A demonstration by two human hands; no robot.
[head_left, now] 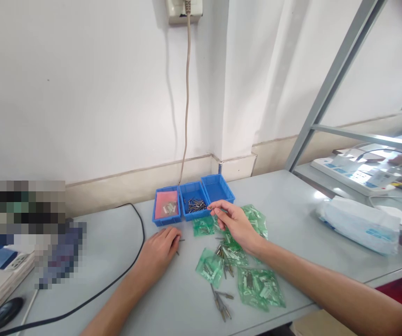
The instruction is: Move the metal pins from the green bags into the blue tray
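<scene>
My left hand [162,246] rests on the table in front of the blue bins, fingers curled, with thin metal pins [182,240] poking out from under it. Over the front right corner of the middle blue bin [196,216], my right hand [234,221] is closed in a pinch. A thin dark metal pin shows at its fingertips, mostly hidden. More metal pins [194,205] lie heaped in that bin. Green plastic bags [261,287] with metal pins and white pieces spread below and beside my right hand. Several loose metal pins [221,303] lie near the front edge.
The left blue bin [166,220] holds a pink sheet and a small clear bag; the right blue bin [218,186] stands beside it. A black cable [131,270] crosses the table at left, near a black mouse [5,313]. At right are a white plastic package [360,225] and a metal frame [327,93].
</scene>
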